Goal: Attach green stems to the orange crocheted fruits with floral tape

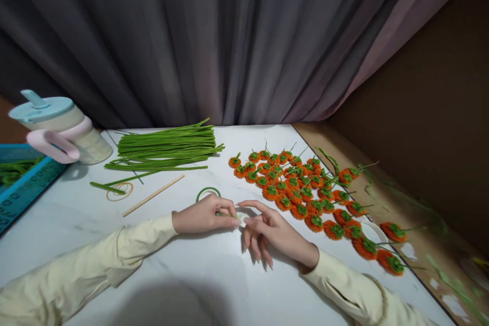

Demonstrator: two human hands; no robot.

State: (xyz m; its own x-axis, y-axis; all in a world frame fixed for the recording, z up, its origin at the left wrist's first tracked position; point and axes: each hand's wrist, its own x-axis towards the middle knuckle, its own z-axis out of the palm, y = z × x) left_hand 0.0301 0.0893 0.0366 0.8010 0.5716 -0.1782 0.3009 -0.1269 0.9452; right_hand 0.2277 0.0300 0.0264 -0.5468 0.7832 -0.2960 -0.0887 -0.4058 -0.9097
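My left hand is closed in a pinch over the middle of the table. A small green piece shows between its fingers, with a pale, whitish end at the fingertips; its exact kind is too small to tell. Facing it, my right hand has its fingers apart, the index stretched out and the thumb close to the pale end. Just behind the left hand lies a roll of green tape. Orange fuzzy persimmons with green tops spread out to the right of my right hand.
Green pipe cleaners lie piled at the back. A wooden stick and rubber bands are at left. A lidded tumbler stands beside a blue basket. A white ring lies among the right-hand persimmons. Dark curtains hang behind.
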